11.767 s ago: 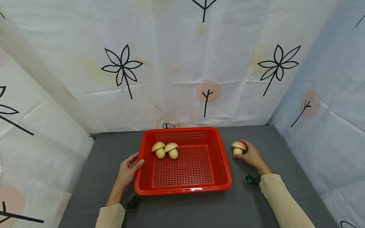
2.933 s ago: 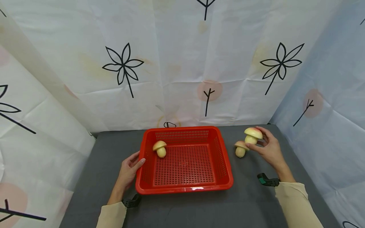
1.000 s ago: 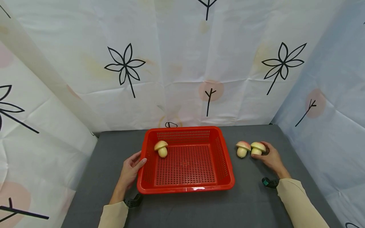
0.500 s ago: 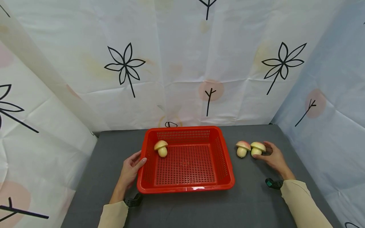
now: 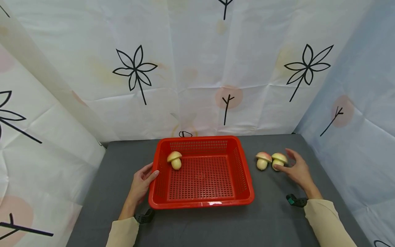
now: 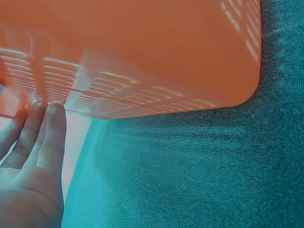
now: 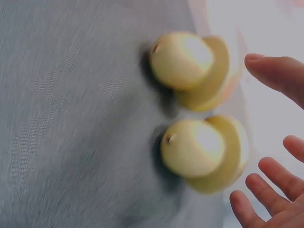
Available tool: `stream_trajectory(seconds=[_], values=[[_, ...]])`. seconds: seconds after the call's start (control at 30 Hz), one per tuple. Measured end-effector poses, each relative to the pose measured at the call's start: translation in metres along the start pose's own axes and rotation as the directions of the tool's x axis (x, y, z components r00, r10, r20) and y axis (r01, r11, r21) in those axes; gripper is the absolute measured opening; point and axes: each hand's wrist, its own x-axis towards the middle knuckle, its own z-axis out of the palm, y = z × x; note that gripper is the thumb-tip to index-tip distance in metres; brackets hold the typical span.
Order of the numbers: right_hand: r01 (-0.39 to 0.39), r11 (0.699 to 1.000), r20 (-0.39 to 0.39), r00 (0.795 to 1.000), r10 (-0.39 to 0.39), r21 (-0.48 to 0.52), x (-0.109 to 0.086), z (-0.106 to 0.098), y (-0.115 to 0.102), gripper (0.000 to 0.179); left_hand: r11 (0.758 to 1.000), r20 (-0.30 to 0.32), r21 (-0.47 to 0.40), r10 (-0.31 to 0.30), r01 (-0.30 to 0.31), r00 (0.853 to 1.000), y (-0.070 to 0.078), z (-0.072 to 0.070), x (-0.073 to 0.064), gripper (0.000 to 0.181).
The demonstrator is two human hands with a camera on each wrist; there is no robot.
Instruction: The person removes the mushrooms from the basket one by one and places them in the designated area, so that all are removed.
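Left hand (image 5: pixel 139 187) is pinching the red basket (image 5: pixel 200 181) at its left rim, thumb over the top, fingers lying against the outer wall. Right hand (image 5: pixel 298 170) is hanging released, thumb and fingers spread, just beside the right mushroom (image 5: pixel 279 159). Middle mushroom (image 5: pixel 263 160) is sitting next to that one; left mushroom (image 5: pixel 175 161) is sitting inside the basket, far left. Grey tabletop (image 5: pixel 247 226) is carrying everything; plant-printed white sheets (image 5: pixel 191 51) are enclosing three sides.
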Motion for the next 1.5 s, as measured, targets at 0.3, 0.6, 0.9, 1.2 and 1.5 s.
stream_trajectory(seconds=[0.3,0.6,0.9,1.2,1.5], values=[[0.081,0.997,-0.038,0.996,-0.081,0.013,-0.003,0.002,-0.033,0.093,1.000,0.000,-0.012,-0.003,0.003,1.000,0.001,0.001,0.001,0.056],[0.197,0.980,-0.041,0.980,-0.196,0.039,-0.004,0.009,-0.063,0.082,1.000,-0.003,-0.019,-0.014,0.014,1.000,0.001,0.002,0.001,0.056],[0.263,0.958,0.010,0.964,-0.266,0.117,-0.002,0.024,-0.098,0.082,1.000,-0.011,-0.013,-0.017,0.017,1.000,0.001,0.002,0.001,0.056],[0.374,0.914,0.023,0.924,-0.382,0.160,0.010,0.048,-0.126,0.079,1.000,-0.011,-0.007,-0.018,0.018,1.000,-0.002,0.002,0.001,0.056],[0.390,0.906,0.133,0.901,-0.412,0.168,0.021,0.080,-0.160,0.082,1.000,-0.016,-0.016,-0.017,0.016,1.000,0.000,0.001,0.001,0.056]])
